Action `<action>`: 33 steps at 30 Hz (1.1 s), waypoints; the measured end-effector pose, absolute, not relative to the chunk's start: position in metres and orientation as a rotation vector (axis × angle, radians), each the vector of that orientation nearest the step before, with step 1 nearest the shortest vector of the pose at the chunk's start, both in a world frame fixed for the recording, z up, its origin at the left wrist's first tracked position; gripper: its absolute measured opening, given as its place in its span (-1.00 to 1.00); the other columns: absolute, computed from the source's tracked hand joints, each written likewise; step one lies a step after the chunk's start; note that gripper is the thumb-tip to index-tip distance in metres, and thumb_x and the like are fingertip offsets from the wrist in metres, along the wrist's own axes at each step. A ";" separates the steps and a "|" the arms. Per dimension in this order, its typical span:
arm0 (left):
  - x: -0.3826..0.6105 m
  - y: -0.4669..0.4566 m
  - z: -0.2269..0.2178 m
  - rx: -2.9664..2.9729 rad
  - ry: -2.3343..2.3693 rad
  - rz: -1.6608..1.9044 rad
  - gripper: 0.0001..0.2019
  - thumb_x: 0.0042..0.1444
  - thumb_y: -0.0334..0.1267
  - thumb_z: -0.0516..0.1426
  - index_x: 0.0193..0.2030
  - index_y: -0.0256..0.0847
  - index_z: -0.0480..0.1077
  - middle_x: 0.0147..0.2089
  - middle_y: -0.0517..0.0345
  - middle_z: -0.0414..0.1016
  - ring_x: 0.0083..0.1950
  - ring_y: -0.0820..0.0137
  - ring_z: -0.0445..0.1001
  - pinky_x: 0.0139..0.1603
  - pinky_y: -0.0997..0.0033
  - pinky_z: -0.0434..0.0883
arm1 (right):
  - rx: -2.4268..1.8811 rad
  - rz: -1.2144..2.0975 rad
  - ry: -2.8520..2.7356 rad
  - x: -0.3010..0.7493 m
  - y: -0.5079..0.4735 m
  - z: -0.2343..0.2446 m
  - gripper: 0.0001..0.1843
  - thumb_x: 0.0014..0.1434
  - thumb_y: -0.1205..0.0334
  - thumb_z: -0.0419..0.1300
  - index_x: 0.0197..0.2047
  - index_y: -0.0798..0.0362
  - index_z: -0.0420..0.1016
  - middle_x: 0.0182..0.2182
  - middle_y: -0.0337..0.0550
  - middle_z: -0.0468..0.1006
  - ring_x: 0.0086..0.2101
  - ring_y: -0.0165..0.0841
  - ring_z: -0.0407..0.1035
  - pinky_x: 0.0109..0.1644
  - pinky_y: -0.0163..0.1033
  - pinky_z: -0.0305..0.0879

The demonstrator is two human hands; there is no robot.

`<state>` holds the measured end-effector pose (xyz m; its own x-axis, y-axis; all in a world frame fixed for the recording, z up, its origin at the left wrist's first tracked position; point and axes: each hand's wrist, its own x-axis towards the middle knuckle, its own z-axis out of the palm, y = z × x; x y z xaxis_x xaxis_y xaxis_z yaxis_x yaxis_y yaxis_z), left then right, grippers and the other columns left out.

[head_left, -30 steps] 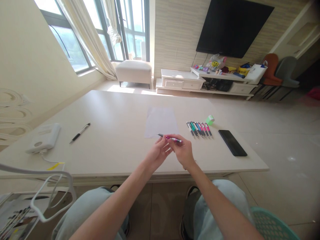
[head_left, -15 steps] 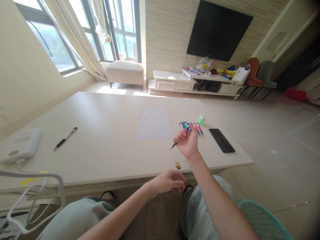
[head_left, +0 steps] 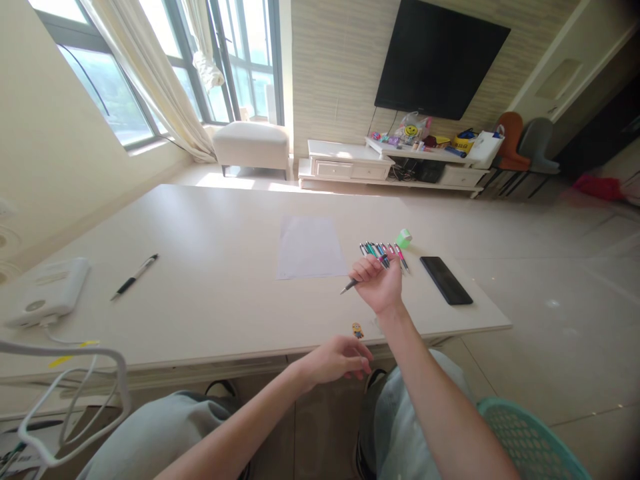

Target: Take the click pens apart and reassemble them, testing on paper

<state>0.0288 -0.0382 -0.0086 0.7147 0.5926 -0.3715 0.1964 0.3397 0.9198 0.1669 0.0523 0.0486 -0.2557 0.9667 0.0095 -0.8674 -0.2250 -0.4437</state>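
White laminate table (head_left: 200,220), left to right: one black-silver pen (head_left: 135,277), one paper sheet (head_left: 310,248). Left hand (head_left: 337,360) empty, fingers loose, at table edge near one small sticker (head_left: 357,330). Right hand (head_left: 380,285) clamped on one dark pen (head_left: 350,287), just over pen row (head_left: 383,257), maybe seven, partly hidden. One green roll (head_left: 404,238), one black phone (head_left: 446,280).
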 end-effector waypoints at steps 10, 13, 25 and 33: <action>0.018 -0.021 0.009 1.777 1.036 0.601 -0.72 0.20 -0.16 -0.02 -0.18 -0.24 0.44 -0.23 0.00 0.54 -0.24 0.32 0.47 -0.22 0.33 0.38 | -0.686 1.556 -0.662 0.175 0.063 0.052 -0.70 0.12 0.07 0.08 -0.56 0.03 0.23 -0.73 -0.39 0.11 -0.71 -0.51 -0.01 -0.62 -0.34 0.01; 0.011 -0.011 0.004 2.179 1.308 0.753 -0.72 0.23 -0.21 -0.05 -0.04 -0.17 0.40 -0.03 -0.01 0.48 0.04 0.23 0.37 0.07 0.18 0.27 | -0.921 1.455 -0.834 0.177 0.076 0.044 -0.67 0.13 0.05 -0.01 -0.51 0.07 0.36 -0.69 -0.23 0.36 -0.66 -0.44 0.22 -0.60 -0.34 0.12; 0.012 0.023 -0.034 2.507 1.655 0.581 -0.51 0.26 -0.10 -0.13 0.27 -0.28 0.08 0.36 -0.12 0.01 0.38 0.14 -0.10 0.31 -0.05 -0.09 | -1.242 1.194 -1.283 0.155 0.113 -0.013 -0.81 0.01 0.14 0.05 -0.43 0.08 0.38 -0.65 -0.29 0.38 -0.66 -0.48 0.23 -0.63 -0.40 0.12; 0.014 0.023 -0.035 2.473 1.676 0.577 -0.49 0.26 -0.07 -0.15 0.28 -0.27 0.08 0.35 -0.10 0.04 0.38 0.12 -0.08 0.33 -0.04 -0.15 | -1.502 0.684 -1.450 0.145 0.128 -0.040 -0.78 -0.05 0.31 -0.03 -0.61 0.05 0.37 -0.74 -0.27 0.33 -0.62 -0.41 0.23 -0.52 -0.34 0.10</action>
